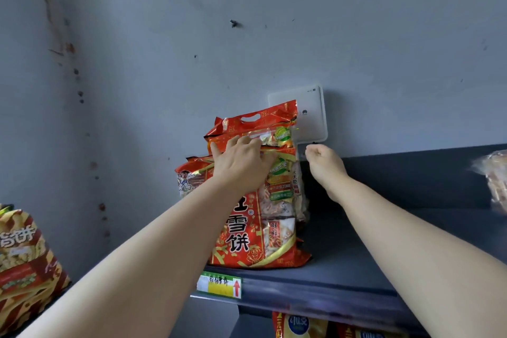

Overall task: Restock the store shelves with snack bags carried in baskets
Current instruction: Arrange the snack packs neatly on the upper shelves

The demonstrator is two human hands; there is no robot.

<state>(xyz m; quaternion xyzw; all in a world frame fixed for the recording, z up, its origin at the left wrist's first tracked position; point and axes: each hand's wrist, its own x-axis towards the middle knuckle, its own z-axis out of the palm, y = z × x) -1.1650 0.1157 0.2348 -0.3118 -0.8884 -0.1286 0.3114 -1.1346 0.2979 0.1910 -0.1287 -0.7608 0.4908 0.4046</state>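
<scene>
A large red snack bag point(258, 230) stands upright on the dark top shelf point(356, 269), with more red bags point(192, 173) behind it on the left. My left hand point(241, 162) presses on the upper front of the red bag, its fingers spread over the bag's clear window. My right hand point(325, 162) hovers just right of the bag with its fingers curled and nothing in it. No basket is in view.
A white router point(310, 115) leans on the grey wall behind the bags. Another clear snack bag point(496, 181) sits at the shelf's far right. A striped red-and-yellow bag point(24, 261) stands lower left. A price label point(219, 284) hangs on the shelf edge; yellow bags point(299, 326) show below.
</scene>
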